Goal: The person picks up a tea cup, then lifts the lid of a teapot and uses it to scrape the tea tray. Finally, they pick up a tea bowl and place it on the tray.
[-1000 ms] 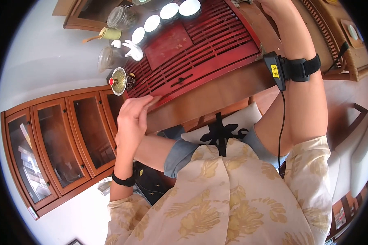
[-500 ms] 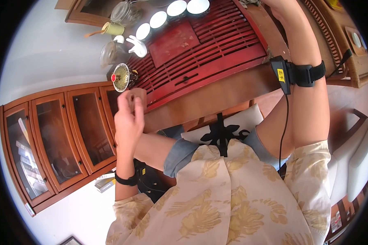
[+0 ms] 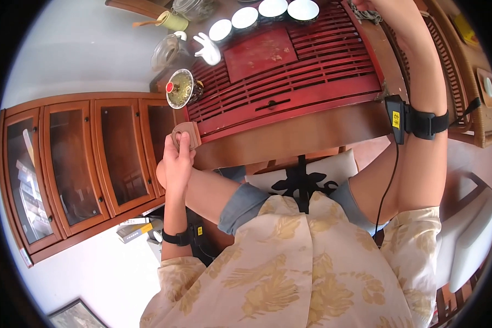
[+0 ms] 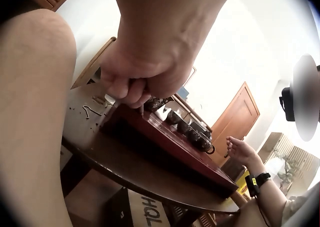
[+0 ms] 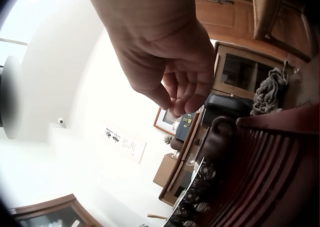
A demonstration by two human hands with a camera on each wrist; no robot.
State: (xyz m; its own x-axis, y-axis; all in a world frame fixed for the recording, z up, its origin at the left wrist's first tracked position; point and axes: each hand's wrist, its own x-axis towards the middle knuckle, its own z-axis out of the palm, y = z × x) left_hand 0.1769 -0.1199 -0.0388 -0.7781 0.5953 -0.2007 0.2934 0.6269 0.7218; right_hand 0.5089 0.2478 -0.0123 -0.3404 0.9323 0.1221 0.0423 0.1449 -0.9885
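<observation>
In the head view my left hand (image 3: 180, 146) is raised beside the table's near edge and pinches a small flat tan piece (image 3: 187, 133) between thumb and fingers. The left wrist view shows those fingers (image 4: 131, 89) curled tight. My right hand (image 5: 182, 103) hangs over the far end of the red slatted tea tray (image 3: 290, 82), fingers loosely curled with nothing in them. It is close to a dark teapot (image 5: 220, 137) and a crumpled grey cloth (image 5: 267, 92). The head view cuts that hand off at the top.
A lidded bowl of tea leaves (image 3: 180, 88), a glass jar (image 3: 167, 52), a white hand-shaped figure (image 3: 208, 49) and a row of white cups (image 3: 245, 17) line the tray's left and far sides. A wooden glass-door cabinet (image 3: 76, 164) stands to the left.
My left hand lifted off the table edge with the tan piece and now holds it upright. The right arm stayed stretched over the tray; the view shifted downward.
</observation>
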